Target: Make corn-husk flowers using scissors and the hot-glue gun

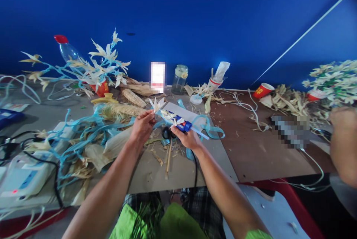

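My left hand (142, 125) pinches a pale flower (156, 105) that looks made of corn husk, its petals spreading above the fingertips. In my right hand (186, 137) is a blue glue gun (184, 125), with a whitish glue stick (201, 134) poking out of its back end. The gun's front points left, close to the flower. Whether its tip touches the flower I cannot tell. Small husk pieces (175, 120) lie over the gun's body. Behind it lies a white sheet (192, 114), with light blue ribbon (216, 131) beside it.
Left of my hands are tangled blue strips (69, 146), corn cobs (133, 97), a white power strip (30, 175) and husk flowers in a red cup (100, 89). A lidded jar (180, 79) stands at the wall. Another person's arm (344, 146) reaches in at right.
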Available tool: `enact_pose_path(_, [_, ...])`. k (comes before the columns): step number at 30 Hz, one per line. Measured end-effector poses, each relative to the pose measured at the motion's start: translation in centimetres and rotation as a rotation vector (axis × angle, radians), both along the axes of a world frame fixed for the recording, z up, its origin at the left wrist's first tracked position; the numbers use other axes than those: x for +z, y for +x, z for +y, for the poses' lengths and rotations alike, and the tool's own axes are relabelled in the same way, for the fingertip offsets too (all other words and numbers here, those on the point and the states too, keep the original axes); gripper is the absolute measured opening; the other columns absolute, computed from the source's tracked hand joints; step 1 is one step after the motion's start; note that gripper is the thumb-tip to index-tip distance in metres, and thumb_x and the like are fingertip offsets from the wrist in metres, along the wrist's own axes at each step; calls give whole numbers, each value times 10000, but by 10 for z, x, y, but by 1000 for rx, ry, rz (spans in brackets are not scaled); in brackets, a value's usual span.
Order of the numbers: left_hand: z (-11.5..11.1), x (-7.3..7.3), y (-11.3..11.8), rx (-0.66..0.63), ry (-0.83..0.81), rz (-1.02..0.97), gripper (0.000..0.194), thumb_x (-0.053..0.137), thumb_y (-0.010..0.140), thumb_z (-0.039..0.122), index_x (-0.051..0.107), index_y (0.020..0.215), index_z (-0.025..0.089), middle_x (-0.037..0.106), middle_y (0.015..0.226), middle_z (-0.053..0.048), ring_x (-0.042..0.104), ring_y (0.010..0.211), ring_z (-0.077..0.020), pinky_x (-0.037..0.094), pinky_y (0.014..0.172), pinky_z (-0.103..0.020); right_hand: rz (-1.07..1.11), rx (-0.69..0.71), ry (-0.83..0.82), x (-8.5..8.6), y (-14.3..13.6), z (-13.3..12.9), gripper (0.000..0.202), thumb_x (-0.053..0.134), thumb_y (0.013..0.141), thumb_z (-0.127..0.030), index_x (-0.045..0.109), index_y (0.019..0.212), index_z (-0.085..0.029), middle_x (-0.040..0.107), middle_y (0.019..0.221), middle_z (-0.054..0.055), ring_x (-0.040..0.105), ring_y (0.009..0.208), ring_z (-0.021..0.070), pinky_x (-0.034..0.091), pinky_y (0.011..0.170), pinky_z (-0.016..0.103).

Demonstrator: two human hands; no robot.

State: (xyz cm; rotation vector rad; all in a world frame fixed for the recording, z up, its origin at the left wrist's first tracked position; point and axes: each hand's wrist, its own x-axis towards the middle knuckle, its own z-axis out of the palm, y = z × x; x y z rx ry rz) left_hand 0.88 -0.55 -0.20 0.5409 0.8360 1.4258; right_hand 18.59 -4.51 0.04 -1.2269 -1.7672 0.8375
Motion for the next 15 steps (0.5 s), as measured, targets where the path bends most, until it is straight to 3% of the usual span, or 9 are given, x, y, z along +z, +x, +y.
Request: enact_pose_path(15, [2,-5,1,-24,50,33,177,763,577,187,677,718,122,518,570,31,413,488,-39,374,527,-189,-31,9,-14,-1,0,1,250,519,825,-433,607,735,-217,676,736,13,619,728,180,487,733,286])
